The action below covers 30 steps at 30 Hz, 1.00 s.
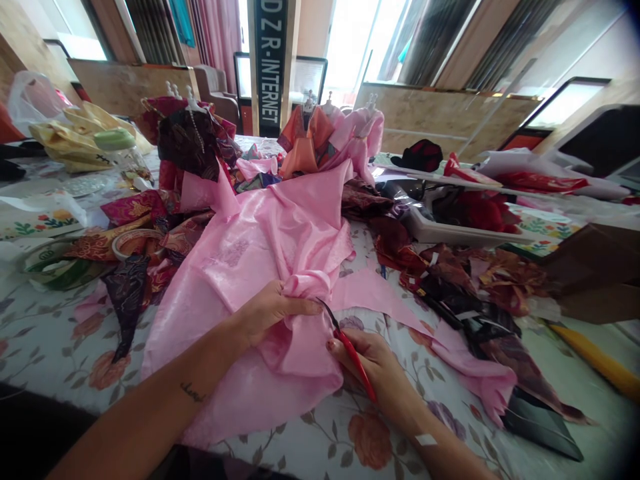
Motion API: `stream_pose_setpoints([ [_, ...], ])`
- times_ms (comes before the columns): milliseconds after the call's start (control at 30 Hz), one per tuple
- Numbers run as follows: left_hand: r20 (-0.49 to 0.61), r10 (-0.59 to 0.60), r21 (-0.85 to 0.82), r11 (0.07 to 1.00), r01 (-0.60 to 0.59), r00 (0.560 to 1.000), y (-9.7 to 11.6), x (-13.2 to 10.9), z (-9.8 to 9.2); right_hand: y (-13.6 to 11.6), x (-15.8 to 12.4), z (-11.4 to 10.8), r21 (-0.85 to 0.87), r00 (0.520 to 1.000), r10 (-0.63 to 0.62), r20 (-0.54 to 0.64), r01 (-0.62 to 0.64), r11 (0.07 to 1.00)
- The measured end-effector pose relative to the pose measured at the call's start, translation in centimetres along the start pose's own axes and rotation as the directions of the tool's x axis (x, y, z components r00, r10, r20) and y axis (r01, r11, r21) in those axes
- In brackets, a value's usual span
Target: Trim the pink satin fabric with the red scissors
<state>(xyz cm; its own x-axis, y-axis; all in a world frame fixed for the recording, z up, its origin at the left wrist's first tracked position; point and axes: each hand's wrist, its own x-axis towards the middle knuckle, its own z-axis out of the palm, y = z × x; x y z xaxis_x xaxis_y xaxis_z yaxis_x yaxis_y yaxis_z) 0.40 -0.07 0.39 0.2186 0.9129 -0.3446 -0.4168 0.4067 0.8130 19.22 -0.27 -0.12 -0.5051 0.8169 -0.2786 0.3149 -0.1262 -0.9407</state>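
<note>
A large piece of shiny pink satin fabric (240, 267) lies spread and bunched in front of me. My left hand (273, 312) is closed on a gathered fold of it, with the thumb lying on top. In my right hand (367, 357) is a red-handled tool (356, 363) with a dark, thin, curved tip, like scissors or snips. Its tip touches the gathered cloth just right of my left thumb. Some of the tool is hidden by my fingers. A narrow pink fabric strip (375, 293) runs off to the right of the tool.
Several small dressed display forms (306, 137) stand at the back. Tape rolls (137, 244) and brocade scraps (125, 207) lie left. At right are dark fabric scraps (485, 273), a white tray (440, 232), a cardboard box (595, 273) and a black flat object (543, 423).
</note>
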Motion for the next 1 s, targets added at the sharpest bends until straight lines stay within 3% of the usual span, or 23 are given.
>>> stream_pose_setpoints([
  [400, -0.01, 0.047, 0.082, 0.996, -0.046, 0.999, 0.2, 0.0, -0.3, 1.2, 0.3, -0.7, 0.114, 0.995, 0.013, 0.098, -0.025, 0.993],
  [700, -0.013, 0.053, 0.07, 0.996, -0.052, 0.999, 0.1, 0.0, -0.1, -0.4, 0.2, -0.5, 0.128, 0.991, 0.036, 0.131, -0.052, 0.99],
  [1000, -0.012, 0.084, 0.087, 0.993, -0.083, 0.996, -0.1, 0.0, -0.2, -0.5, 0.0, -0.5, 0.067, 0.992, 0.041, 0.123, -0.049, 0.997],
])
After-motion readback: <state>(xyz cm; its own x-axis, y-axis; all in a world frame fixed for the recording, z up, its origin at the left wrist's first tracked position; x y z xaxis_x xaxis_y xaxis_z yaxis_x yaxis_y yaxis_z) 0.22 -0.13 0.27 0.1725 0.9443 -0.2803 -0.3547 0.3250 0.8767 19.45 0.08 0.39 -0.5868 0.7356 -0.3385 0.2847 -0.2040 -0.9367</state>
